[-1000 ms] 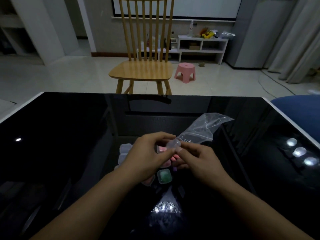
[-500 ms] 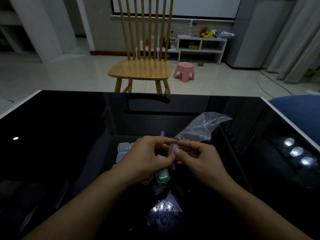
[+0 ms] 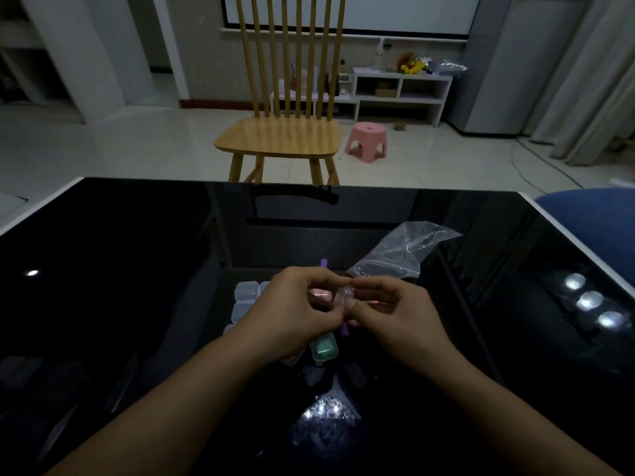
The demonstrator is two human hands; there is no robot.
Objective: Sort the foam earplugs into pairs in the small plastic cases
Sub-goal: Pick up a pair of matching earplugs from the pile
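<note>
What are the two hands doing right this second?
Left hand: closed, pinching the clear case.
Right hand: closed, pinching the same case from the other side.

Both hands meet over the glossy black worktop [image 3: 137, 269], the left hand [image 3: 292, 314] and right hand [image 3: 395, 314] pinching one small clear case [image 3: 344, 296] together. More cases [image 3: 245, 290] lie beneath, a clear plastic bag [image 3: 398, 252] just behind.
</note>
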